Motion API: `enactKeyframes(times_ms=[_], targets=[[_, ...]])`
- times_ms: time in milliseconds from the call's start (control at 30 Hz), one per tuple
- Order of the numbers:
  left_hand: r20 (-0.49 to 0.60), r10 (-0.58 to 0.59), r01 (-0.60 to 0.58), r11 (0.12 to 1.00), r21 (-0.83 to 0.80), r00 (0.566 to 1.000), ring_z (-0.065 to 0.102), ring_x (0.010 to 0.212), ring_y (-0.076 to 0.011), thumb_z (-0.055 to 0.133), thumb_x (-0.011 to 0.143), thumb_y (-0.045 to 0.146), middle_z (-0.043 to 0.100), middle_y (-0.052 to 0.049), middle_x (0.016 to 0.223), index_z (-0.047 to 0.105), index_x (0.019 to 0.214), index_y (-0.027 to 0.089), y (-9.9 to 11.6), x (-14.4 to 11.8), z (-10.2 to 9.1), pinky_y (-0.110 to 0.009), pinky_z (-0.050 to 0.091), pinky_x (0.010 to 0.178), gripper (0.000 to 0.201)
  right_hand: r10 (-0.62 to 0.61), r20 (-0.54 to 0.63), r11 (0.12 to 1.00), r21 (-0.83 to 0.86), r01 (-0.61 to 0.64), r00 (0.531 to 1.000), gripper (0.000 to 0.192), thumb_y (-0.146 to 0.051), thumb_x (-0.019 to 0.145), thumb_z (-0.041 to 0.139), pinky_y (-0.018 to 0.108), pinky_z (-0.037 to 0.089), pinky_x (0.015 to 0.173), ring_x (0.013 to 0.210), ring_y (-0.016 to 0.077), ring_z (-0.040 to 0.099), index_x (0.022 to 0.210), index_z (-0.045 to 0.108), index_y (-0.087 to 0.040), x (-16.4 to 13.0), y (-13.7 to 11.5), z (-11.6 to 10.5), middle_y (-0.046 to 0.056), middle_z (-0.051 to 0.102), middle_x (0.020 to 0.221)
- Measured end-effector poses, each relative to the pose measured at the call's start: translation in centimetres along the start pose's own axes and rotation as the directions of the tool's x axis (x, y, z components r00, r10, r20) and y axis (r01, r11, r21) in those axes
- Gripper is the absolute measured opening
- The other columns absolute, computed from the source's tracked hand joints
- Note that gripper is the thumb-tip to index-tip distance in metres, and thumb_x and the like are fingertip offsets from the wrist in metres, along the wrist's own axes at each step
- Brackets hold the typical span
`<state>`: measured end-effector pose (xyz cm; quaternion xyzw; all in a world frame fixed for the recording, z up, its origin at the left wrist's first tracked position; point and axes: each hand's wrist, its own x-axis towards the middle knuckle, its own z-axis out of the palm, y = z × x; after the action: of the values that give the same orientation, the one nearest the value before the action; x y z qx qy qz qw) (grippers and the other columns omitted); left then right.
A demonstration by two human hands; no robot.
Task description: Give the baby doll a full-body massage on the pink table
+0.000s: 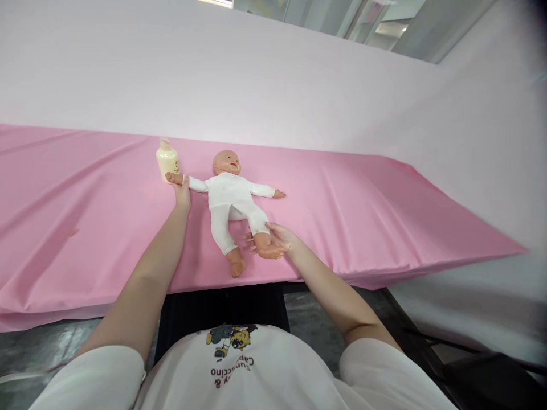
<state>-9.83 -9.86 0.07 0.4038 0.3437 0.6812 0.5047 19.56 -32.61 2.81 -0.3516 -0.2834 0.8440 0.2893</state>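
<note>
Through the head view I have my left arm stretched forward, nearly straight, and its left hand [183, 192] at the wrist of the doll's outstretched arm on that side, pinching the white cuff; most of its fingers are hidden from me. My right arm comes in bent at the elbow, and its right hand [281, 236] wraps the doll's lower leg on that side, thumb on top near the trouser hem, fingertips showing under the leg. The doll [231, 191] lies on its back between my two hands, on the pink cloth [342, 228], head away from me, feet toward me, its other arm and leg out of my grip. A pale yellow bottle [166, 158] stands just beyond my left hand, behind the doll's hand
</note>
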Motion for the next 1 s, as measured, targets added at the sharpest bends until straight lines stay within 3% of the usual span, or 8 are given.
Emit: enactKeyframes(times_ms=[167,300,400,533,633,833,933,1000], targets=[[0.076,0.096,-0.107,0.983,0.150,0.993,0.048,0.140,-0.0253,0.082,0.077,0.028,0.041,-0.019,0.156,0.021,0.153,0.020,-0.9,-0.7,0.3,-0.037,0.039,0.117,0.098,-0.028,0.249,0.997,-0.058,0.044,0.968,0.040,-0.049,0.092,0.058,0.045,0.063,0.084,0.074,0.0193,0.071,0.112,0.055,-0.015,1.4,-2.6,-0.2,0.005,0.070,0.087],[0.137,0.168,-0.201,0.938,0.282,0.976,0.043,0.145,-0.0278,0.072,0.083,0.031,0.045,-0.016,0.153,0.034,0.147,0.019,-1.1,-1.2,0.8,-0.039,0.036,0.121,0.076,0.013,0.396,0.993,-0.114,0.035,0.918,0.065,-0.072,0.097,0.027,0.041,0.063,0.066,0.051,0.0126,0.054,0.120,0.049,-0.015,2.7,-6.2,-1.2,-0.002,0.060,0.073],[0.308,0.193,-0.314,0.856,0.412,0.932,0.049,0.140,-0.0302,0.064,0.087,0.030,0.055,-0.014,0.146,0.047,0.142,0.019,-1.1,-2.1,1.5,-0.045,0.035,0.121,0.058,-0.053,0.318,0.998,-0.014,0.061,0.947,0.075,-0.077,0.095,0.016,0.028,0.055,0.051,0.046,0.0102,0.043,0.121,0.050,-0.016,3.6,-7.7,-1.6,-0.004,0.054,0.071],[0.587,0.232,-0.582,0.622,0.523,0.776,0.052,0.135,-0.0329,0.057,0.086,0.023,0.063,-0.012,0.140,0.060,0.136,0.021,-0.7,-3.6,2.5,-0.051,0.031,0.120,0.051,-0.022,0.161,0.989,0.146,-0.002,0.987,0.076,-0.076,0.096,0.015,0.022,0.047,0.045,0.045,0.0090,0.038,0.115,0.057,-0.016,4.4,-7.0,-1.4,-0.004,0.050,0.068],[0.686,0.174,-0.661,0.507,0.553,0.707,0.046,0.141,-0.0314,0.049,0.089,0.018,0.063,-0.007,0.143,0.064,0.135,0.028,-0.1,-4.3,2.8,-0.051,0.029,0.119,0.049,0.028,0.057,0.962,0.271,-0.042,0.998,0.076,-0.074,0.097,0.015,0.021,0.046,0.046,0.046,0.0083,0.040,0.104,0.061,-0.014,4.5,-6.0,-1.0,-0.002,0.051,0.066],[0.714,0.105,-0.664,0.479,0.574,0.692,0.042,0.146,-0.0305,0.048,0.094,0.022,0.062,-0.004,0.144,0.069,0.128,0.031,0.4,-4.5,3.2,-0.052,0.025,0.121,0.041,0.015,0.030,0.934,0.355,-0.025,0.999,0.069,-0.077,0.095,0.024,0.022,0.050,0.047,0.048,0.0090,0.047,0.088,0.057,-0.017,4.4,-5.5,-1.2,-0.001,0.055,0.066],[0.703,0.172,-0.675,0.503,0.540,0.690,0.045,0.144,-0.0310,0.050,0.096,0.030,0.062,-0.008,0.144,0.065,0.131,0.027,0.0,-4.2,3.0,-0.051,0.028,0.122,0.038,-0.031,0.196,0.962,0.271,-0.024,0.980,0.068,-0.083,0.090,0.028,0.023,0.054,0.050,0.048,0.0096,0.052,0.092,0.053,-0.019,4.0,-5.0,-1.7,-0.003,0.056,0.067],[0.657,0.238,-0.656,0.553,0.514,0.715,0.051,0.139,-0.0308,0.052,0.097,0.041,0.062,-0.012,0.142,0.060,0.135,0.023,-0.4,-3.9,2.7,-0.051,0.032,0.121,0.043,-0.069,0.383,0.978,0.209,-0.013,0.921,0.069,-0.087,0.085,0.033,0.026,0.057,0.052,0.047,0.0101,0.054,0.096,0.049,-0.021,3.6,-4.4,-1.8,-0.006,0.056,0.066]])
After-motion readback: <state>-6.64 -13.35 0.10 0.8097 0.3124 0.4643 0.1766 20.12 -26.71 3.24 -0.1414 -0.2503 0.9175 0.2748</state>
